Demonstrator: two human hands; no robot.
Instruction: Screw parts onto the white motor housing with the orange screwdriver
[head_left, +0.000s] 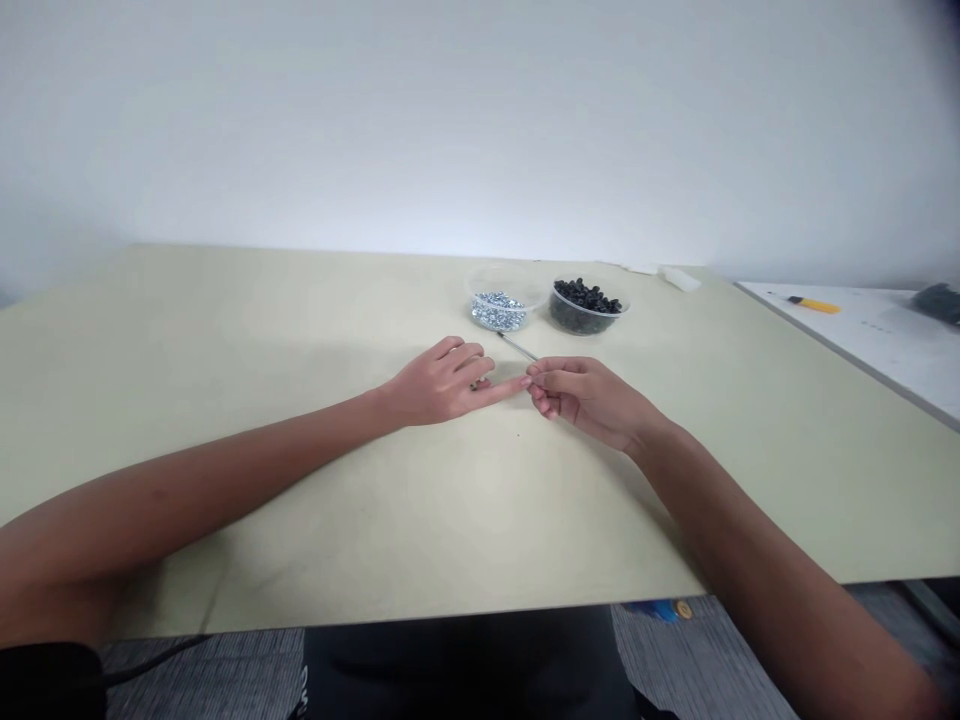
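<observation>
Slim rod (517, 346) ran from near the clear bowl (536, 299) of silvery pieces (497, 312) to my right hand (592, 395), its fingertips narrowly pinched at my left hand's (435, 388) pointing finger; I couldn't tell what either hand held.

- The left arm (247, 480) reaches over the desk (360, 560) from its left side, wrist nearly straight.
- The left hand (439, 388) is above the desk's middle, back up, index finger extended, others bent.
- The right arm (720, 510) crosses the desk's near edge.
- The right hand (530, 378) pinches thumb to forefinger at the left index fingertip.
</observation>
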